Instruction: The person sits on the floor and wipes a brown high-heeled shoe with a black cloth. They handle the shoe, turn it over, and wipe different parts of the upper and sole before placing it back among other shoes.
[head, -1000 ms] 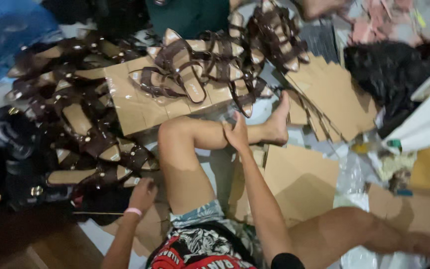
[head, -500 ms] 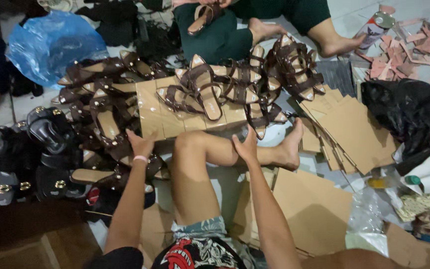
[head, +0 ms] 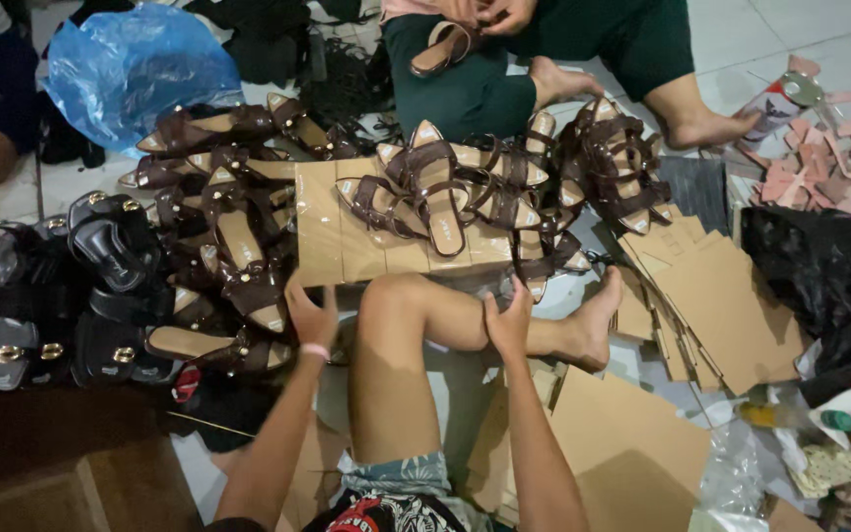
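Left hand (head: 309, 317): fingers spread, gripping nothing, touching a brown sandal (head: 244, 264) in the pile at 9 o'clock; sandal's long axis runs 12 to 6, toe toward 6. Right hand (head: 509, 321): loosely curled, resting on the person's own shin (head: 465, 330), holding nothing. Flat cardboard (head: 346, 232) lies at 12 o'clock.

place: home-style footwear workshop | signs: tiled floor (head: 819, 39), piled brown sandals (head: 238, 246), flat cardboard sheets (head: 721, 296)

Brown sandals (head: 238, 246) crowd the frame's left and centre; the raised knee (head: 396, 305) blocks the middle; flat cardboard (head: 632, 453) at lower right seems open.
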